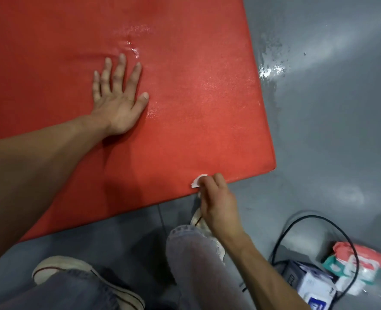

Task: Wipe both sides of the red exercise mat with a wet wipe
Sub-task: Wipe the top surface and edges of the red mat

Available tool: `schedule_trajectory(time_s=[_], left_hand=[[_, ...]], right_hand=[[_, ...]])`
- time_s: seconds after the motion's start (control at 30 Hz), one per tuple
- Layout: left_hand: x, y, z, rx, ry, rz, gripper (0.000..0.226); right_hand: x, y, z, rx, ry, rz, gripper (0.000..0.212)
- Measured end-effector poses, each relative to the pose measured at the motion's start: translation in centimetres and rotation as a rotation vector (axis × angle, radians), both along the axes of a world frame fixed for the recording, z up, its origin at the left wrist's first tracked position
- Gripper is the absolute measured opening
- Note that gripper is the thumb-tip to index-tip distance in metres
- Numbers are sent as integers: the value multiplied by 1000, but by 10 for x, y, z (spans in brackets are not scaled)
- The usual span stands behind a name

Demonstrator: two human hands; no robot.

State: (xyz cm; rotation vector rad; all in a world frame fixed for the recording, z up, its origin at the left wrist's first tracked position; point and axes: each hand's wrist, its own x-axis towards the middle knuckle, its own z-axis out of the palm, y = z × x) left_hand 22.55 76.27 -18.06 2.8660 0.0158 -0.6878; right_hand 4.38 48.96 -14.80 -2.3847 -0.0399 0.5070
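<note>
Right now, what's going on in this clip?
A person crouches on a grey floor cleaning a red mat that lies flat on it. The left hand presses flat on the mat with fingers spread, holding it down. The right hand has a grip on a white wipe at the mat's near edge, close to the corner. Wet sheen shows on the mat beyond the left hand. Packs of wipes sit on the floor to the right.
</note>
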Motion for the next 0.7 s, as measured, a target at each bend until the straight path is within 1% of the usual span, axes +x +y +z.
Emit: schedule_trajectory(time_s=[0.1,0.17,0.2,0.23,0.27,0.37,0.43,0.47,0.53,0.63,0.67,0.7], left_hand=[[0,1,0,5,-9,-4,69],[0,0,1,0,0,0,69],[1,1,2,2,1,-2,69],[1,0,4,4,-1,-6,70],[1,1,6,1,-1,-12,71],[-1,3,21,-27,28,-64,78],[1,15,38,-43,95,-149,82],[3,24,47,-52,128,-207,82],[2,47,61,-47,143,-304,74],[-18,81,72,-22,122,-352,67],[-30,88,74,-13,116,-360,66],[-43,95,73,-7,115,-368,65]], right_hand=[[20,-46,-2,-94,-67,-159,12],[32,-73,1,-184,-112,-333,15],[34,-74,3,-201,-121,-374,17],[31,-65,4,-189,-122,-363,19],[26,-49,3,-151,-113,-302,21],[4,8,5,-68,-24,11,26],[4,14,4,-79,-45,109,24],[9,4,4,-94,-61,98,18],[21,-29,6,-155,-108,9,11],[38,-77,8,-312,-130,-243,10],[37,-76,9,-336,-134,-279,10],[32,-65,9,-319,-138,-264,12]])
